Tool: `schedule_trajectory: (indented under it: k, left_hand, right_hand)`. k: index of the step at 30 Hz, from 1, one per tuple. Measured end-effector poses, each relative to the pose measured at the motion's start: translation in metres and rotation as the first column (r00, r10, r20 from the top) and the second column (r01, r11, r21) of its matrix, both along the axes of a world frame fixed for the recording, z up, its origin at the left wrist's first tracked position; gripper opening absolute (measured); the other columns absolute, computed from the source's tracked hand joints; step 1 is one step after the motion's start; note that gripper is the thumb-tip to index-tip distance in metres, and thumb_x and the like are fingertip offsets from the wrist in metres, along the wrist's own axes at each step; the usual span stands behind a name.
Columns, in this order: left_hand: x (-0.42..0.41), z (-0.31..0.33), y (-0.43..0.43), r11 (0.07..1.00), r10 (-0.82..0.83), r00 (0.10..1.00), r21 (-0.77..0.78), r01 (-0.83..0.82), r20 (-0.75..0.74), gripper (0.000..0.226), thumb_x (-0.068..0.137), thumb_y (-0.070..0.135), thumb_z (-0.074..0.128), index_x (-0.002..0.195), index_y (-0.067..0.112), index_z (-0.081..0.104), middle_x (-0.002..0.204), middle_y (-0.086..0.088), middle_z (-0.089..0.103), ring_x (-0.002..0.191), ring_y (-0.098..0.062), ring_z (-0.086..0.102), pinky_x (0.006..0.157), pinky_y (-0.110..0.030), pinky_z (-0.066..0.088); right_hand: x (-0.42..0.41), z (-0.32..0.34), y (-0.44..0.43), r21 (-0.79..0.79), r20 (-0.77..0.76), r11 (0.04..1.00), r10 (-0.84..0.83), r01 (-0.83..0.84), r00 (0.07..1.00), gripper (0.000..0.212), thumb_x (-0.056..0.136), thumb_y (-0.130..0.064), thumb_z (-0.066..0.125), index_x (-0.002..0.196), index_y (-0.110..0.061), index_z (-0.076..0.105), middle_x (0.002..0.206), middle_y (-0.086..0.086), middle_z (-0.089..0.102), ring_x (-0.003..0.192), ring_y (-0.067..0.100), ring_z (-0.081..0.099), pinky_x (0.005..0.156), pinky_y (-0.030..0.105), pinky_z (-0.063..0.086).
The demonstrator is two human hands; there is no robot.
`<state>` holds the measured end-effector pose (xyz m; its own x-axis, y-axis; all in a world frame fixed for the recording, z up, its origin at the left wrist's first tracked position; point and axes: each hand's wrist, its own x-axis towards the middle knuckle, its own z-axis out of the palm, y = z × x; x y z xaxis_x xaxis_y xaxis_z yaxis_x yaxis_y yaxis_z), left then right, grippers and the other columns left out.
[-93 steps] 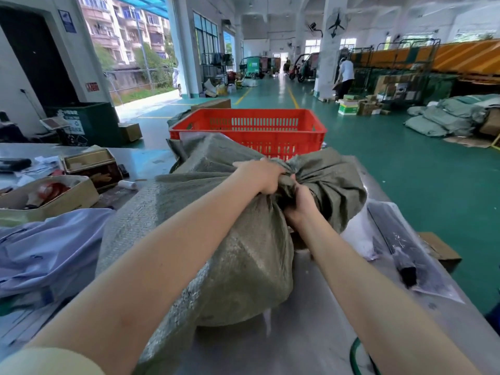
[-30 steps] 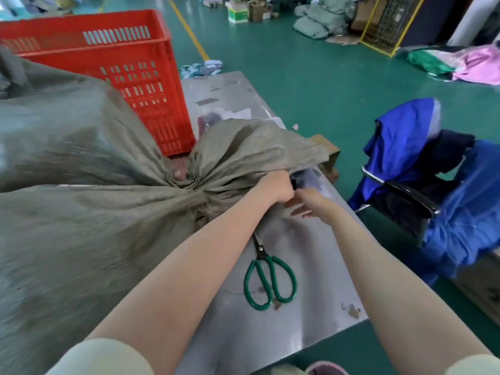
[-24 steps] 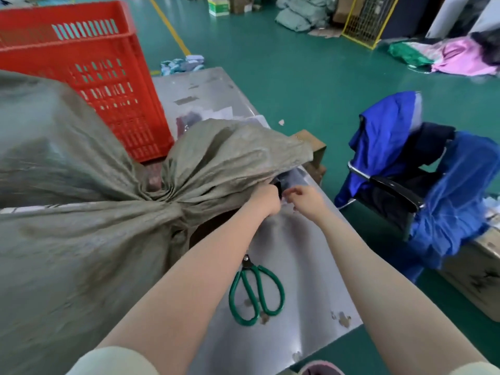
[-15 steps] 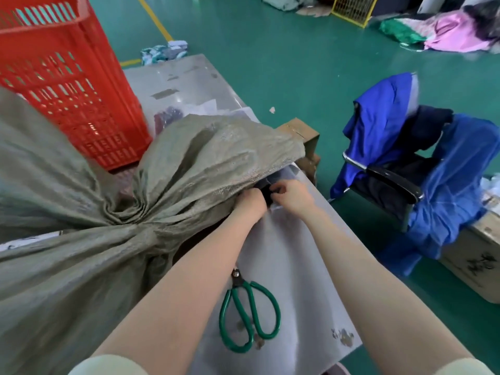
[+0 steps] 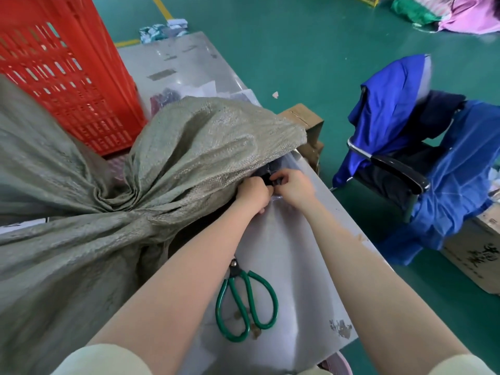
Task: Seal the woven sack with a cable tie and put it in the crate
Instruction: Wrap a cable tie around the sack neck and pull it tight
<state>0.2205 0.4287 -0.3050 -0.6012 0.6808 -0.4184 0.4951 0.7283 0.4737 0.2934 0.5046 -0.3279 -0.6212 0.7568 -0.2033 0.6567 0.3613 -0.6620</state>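
The grey-green woven sack [image 5: 81, 266] lies on the metal table [image 5: 286, 255], its neck twisted into a gathered knot [image 5: 108, 204] with no tie visible on it. The loose flap [image 5: 216, 136] of its mouth drapes to the right. Under the flap's edge my left hand [image 5: 253, 192] and my right hand [image 5: 293, 186] meet at a clear plastic bag holding dark cable ties [image 5: 273, 182]. My left hand grips the bag's edge, and my right fingers pinch the dark bundle. The red slatted crate [image 5: 67, 77] stands behind the sack.
Green-handled scissors [image 5: 246, 301] lie on the table under my left forearm. A cardboard box [image 5: 305, 120] sits at the table's right edge. A chair draped in blue clothing [image 5: 405, 158] stands to the right on the green floor, beside a printed carton [image 5: 476, 255].
My hands left the sack's twisted neck and went right to the plastic bag under the flap. Over the last second they closed together on it while the view tilted down.
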Motion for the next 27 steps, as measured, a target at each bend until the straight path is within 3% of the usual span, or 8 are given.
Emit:
schedule_trajectory:
  k: [4,8,11,14,20,22,24,27]
  left_hand:
    - [0.002,-0.001,-0.007,0.999,0.029,0.989,0.01,-0.031,0.143,0.038,0.095,0.016,0.032,0.073,-0.001,0.057,0.093,-0.028,0.072,0.046,-0.025,0.057,0.051,-0.022,0.048]
    - [0.008,0.01,-0.021,0.997,0.08,0.944,-0.033,-0.073,0.321,0.039,0.094,0.016,0.037,0.058,0.007,0.048,0.039,-0.005,0.062,0.024,-0.011,0.052,0.031,-0.013,0.041]
    - [0.016,0.022,-0.041,0.996,0.032,0.903,-0.094,0.009,0.429,0.034,0.095,0.01,0.037,0.062,0.007,0.049,0.023,0.001,0.05,0.018,-0.005,0.047,0.027,-0.008,0.037]
    - [0.025,0.025,-0.058,0.988,-0.019,0.889,-0.128,0.086,0.457,0.033,0.096,0.014,0.042,0.064,0.01,0.05,0.037,0.002,0.056,0.02,-0.001,0.047,0.028,-0.008,0.038]
    - [0.046,0.029,-0.083,0.94,-0.116,0.869,-0.231,0.253,0.48,0.031,0.089,0.034,0.059,0.066,0.014,0.053,0.035,0.009,0.056,0.025,0.003,0.048,0.033,-0.005,0.04]
    - [0.047,0.031,-0.09,0.917,-0.145,0.872,-0.267,0.296,0.467,0.029,0.087,0.037,0.061,0.068,0.014,0.055,0.054,0.007,0.06,0.032,0.002,0.052,0.038,-0.006,0.044]
    - [0.049,0.032,-0.098,0.92,-0.139,0.884,-0.271,0.282,0.446,0.029,0.088,0.038,0.058,0.081,0.01,0.059,0.07,0.002,0.057,0.049,-0.005,0.056,0.045,-0.011,0.048]
    - [0.05,0.027,-0.107,0.978,-0.07,0.9,-0.147,0.146,0.43,0.029,0.093,0.034,0.052,0.107,0.008,0.055,0.074,-0.001,0.056,0.061,-0.009,0.055,0.053,-0.016,0.05]
  right_hand:
    - [0.001,0.007,-0.007,-0.009,-0.022,1.0,-0.01,0.01,1.0,0.036,0.082,-0.004,0.051,0.112,-0.013,0.069,0.069,-0.007,0.061,0.081,0.022,0.055,0.051,0.017,0.032]
    - [0.003,0.015,-0.017,-0.061,-0.045,0.998,-0.038,0.035,0.998,0.03,0.088,-0.011,0.048,0.108,-0.01,0.07,0.115,0.009,0.07,0.106,0.025,0.061,0.065,0.021,0.037]
    - [0.009,0.02,-0.024,-0.09,0.014,0.996,-0.007,0.008,1.0,0.025,0.088,-0.014,0.051,0.074,-0.004,0.069,0.081,0.016,0.068,0.085,0.031,0.058,0.05,0.025,0.029]
    - [0.018,0.027,-0.039,-0.183,-0.016,0.981,-0.07,0.066,0.997,0.046,0.086,-0.015,0.056,0.045,-0.012,0.038,0.05,0.006,0.038,0.054,0.021,0.037,0.045,0.024,0.025]
    - [0.035,0.027,-0.071,-0.361,-0.088,0.894,-0.314,0.263,0.945,0.032,0.081,-0.015,0.065,0.055,-0.01,0.047,0.077,0.014,0.056,0.065,0.023,0.052,0.055,0.028,0.048]
    - [0.044,0.026,-0.078,-0.527,-0.095,0.813,-0.346,0.248,0.933,0.027,0.084,-0.009,0.062,0.06,-0.011,0.05,0.076,0.012,0.058,0.051,0.017,0.046,0.034,0.013,0.038]
    - [0.053,0.026,-0.086,-0.628,-0.095,0.75,-0.341,0.209,0.935,0.015,0.086,-0.007,0.059,0.072,-0.005,0.055,0.074,0.011,0.058,0.046,0.014,0.04,0.029,0.008,0.027]
    - [0.063,0.028,-0.095,-0.723,-0.134,0.673,-0.355,0.154,0.925,0.017,0.089,-0.005,0.055,0.073,-0.006,0.056,0.069,0.007,0.058,0.052,0.013,0.049,0.037,0.015,0.041]
